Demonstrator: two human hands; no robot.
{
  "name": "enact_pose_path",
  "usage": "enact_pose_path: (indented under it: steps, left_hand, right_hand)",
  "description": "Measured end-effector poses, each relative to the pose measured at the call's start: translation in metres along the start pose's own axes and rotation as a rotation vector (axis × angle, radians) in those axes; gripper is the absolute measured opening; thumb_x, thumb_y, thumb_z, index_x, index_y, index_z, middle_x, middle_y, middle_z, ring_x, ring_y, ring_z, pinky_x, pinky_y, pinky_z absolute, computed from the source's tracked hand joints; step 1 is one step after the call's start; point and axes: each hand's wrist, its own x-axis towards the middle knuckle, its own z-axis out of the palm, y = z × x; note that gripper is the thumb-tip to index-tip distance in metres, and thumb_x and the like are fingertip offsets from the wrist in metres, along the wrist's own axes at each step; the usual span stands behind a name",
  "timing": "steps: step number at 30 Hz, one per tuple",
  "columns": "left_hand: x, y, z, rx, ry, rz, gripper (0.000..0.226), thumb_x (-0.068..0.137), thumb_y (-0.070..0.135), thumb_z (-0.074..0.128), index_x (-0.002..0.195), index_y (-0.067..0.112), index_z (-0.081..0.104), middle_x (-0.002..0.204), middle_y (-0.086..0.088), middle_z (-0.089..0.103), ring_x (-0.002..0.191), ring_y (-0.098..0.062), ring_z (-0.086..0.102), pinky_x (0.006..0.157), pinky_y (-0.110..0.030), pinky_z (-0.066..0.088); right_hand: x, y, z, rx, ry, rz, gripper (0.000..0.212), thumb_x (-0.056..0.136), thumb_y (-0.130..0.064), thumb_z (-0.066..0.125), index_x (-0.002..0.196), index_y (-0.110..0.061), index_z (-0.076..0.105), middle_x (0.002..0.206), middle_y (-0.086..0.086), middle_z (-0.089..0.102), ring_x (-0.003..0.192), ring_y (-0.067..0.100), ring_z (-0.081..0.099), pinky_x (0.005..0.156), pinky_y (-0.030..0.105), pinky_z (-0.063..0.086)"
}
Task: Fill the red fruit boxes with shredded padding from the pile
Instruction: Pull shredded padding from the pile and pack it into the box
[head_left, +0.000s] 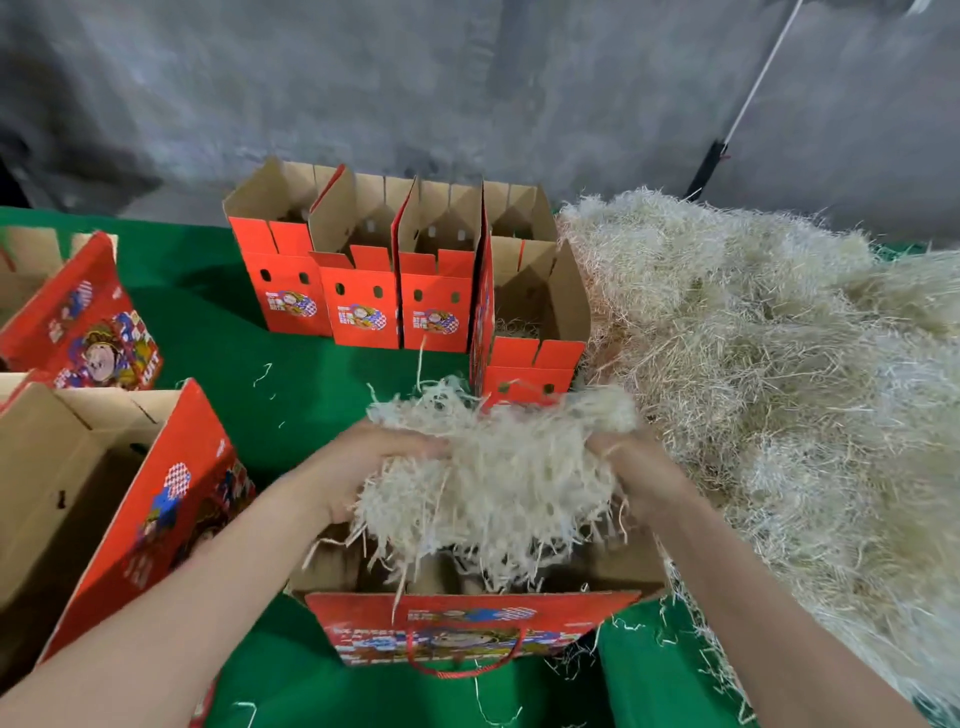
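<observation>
The left hand (374, 467) and right hand (641, 475), fingers curled round a padding clump (498, 483), held it over the six-o'clock red box (467, 621), which next probably needed it pressed down inside.

Shredded padding (493, 483), box (467, 623)
Rough, pale, papery strands between the fingers (395, 447); beneath them matt brown cardboard inside, red printed finish outside.

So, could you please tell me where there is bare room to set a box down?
Bare green cloth lies between the back row of boxes, the left boxes and the near box. The right side is crowded by the padding pile.
</observation>
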Motion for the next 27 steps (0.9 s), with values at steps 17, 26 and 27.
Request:
enact_pose_path:
  steps: [17, 26, 27]
  left_hand:
    - [-0.009, 0.023, 0.015, -0.121, -0.097, 0.154, 0.067, 0.063, 0.046, 0.071, 0.121, 0.016, 0.06, 0.12, -0.008, 0.062, 0.102, -0.02, 0.058, 0.083, -0.033, 0.047]
    - [-0.019, -0.011, 0.046, 0.17, 0.042, 0.364, 0.081, 0.063, 0.011, 0.082, 0.124, 0.039, 0.039, 0.121, 0.024, 0.048, 0.104, 0.008, 0.047, 0.088, -0.018, 0.04]
    - [-0.015, -0.012, 0.044, 0.225, 0.148, 0.415, 0.068, 0.067, 0.002, 0.075, 0.117, 0.035, 0.044, 0.109, 0.021, 0.055, 0.095, 0.007, 0.051, 0.076, -0.013, 0.042]
  right_hand:
    - [-0.012, 0.011, 0.009, 0.161, 0.045, 0.153, 0.014, 0.094, -0.022, 0.044, 0.091, -0.015, 0.055, 0.083, 0.005, 0.064, 0.091, 0.02, 0.062, 0.08, 0.029, 0.05]
    - [-0.009, 0.017, 0.021, 0.366, -0.13, 0.237, 0.028, 0.071, -0.029, 0.065, 0.094, -0.015, 0.073, 0.099, 0.012, 0.07, 0.096, 0.028, 0.066, 0.082, 0.044, 0.054]
    - [-0.009, 0.014, 0.02, 0.37, -0.175, 0.214, 0.021, 0.072, -0.017, 0.061, 0.088, -0.012, 0.073, 0.088, 0.01, 0.072, 0.086, 0.026, 0.069, 0.077, 0.041, 0.055]
